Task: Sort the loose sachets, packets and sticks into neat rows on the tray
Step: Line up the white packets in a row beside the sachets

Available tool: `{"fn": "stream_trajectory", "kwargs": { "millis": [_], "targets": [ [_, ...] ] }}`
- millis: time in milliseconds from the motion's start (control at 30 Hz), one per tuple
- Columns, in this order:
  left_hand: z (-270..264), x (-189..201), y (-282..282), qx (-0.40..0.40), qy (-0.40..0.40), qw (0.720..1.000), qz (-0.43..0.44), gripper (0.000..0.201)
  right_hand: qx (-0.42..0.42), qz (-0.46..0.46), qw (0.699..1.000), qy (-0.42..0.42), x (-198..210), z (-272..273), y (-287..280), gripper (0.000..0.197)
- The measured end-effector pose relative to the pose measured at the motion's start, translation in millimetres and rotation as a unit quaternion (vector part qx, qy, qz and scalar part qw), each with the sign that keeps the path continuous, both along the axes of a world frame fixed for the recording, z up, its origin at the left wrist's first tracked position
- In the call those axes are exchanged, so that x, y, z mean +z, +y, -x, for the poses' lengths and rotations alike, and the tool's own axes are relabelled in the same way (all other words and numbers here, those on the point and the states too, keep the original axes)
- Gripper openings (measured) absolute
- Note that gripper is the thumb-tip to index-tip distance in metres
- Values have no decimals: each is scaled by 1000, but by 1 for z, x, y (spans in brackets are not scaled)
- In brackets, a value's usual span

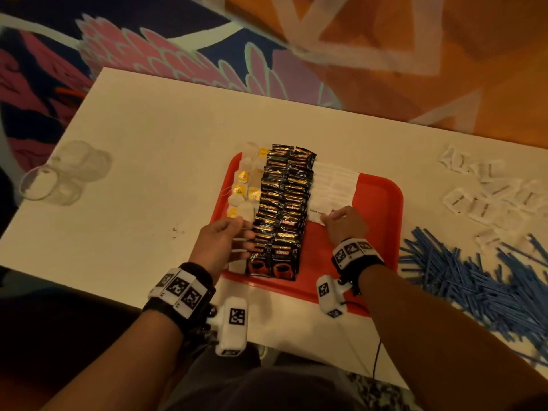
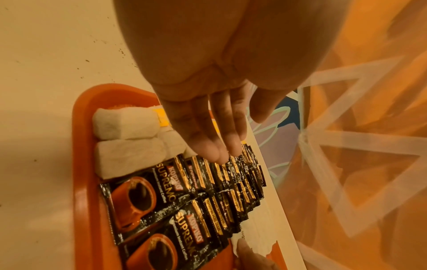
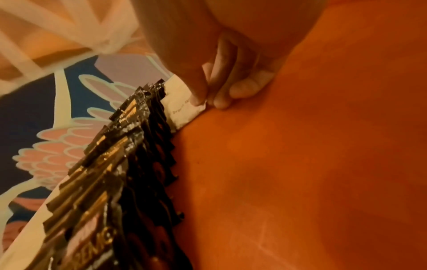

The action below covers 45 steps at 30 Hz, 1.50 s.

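Note:
A red tray [image 1: 382, 209] holds a column of tea bags [image 1: 246, 185], two overlapping columns of black coffee sachets [image 1: 281, 209] and a column of white sugar sachets [image 1: 335, 185]. My left hand [image 1: 241, 237] lies at the left side of the coffee columns with straight fingers [image 2: 221, 151] touching the sachets [image 2: 161, 201] beside the tea bags [image 2: 127, 124]. My right hand [image 1: 335, 216] pinches the nearest white sachet [image 3: 184, 113] between thumb and curled fingers [image 3: 221, 102], low over the tray floor [image 3: 300, 164] next to the coffee sachets [image 3: 129, 164].
Loose white sachets [image 1: 486, 191] lie scattered on the white table [image 1: 148, 143] to the right of the tray. A heap of blue sticks [image 1: 474, 280] sits at the near right. Clear plastic cups [image 1: 62, 176] lie at the far left. Patterned carpet surrounds the table.

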<state>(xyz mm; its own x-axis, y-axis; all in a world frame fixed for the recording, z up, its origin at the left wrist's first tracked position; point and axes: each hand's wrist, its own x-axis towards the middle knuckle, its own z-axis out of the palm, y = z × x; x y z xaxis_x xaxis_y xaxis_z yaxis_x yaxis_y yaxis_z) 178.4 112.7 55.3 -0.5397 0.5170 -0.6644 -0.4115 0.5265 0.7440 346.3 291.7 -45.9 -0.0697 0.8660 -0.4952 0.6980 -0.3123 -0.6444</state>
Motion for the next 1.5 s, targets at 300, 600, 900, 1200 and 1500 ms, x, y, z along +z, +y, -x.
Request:
{"fn": "stream_trajectory", "kwargs": {
  "millis": [300,600,900,1200,1500],
  "targets": [
    [2,-5,-7,-3,11,1000,12,21,197,-157,967,-41,-1,9,1,8],
    [-2,-3,-4,-27,27,999,11,18,197,-148,969,-36,6,-2,-9,38],
    [-72,-2,75,-232,111,966,6,14,115,-125,985,-19,48,-96,-14,26],
    [-201,-13,217,-534,388,750,-45,18,1,-111,994,14,64,-227,7,14],
    [-318,-52,328,-691,469,550,-9,48,-56,-86,994,43,37,-308,20,12]
  ]
}}
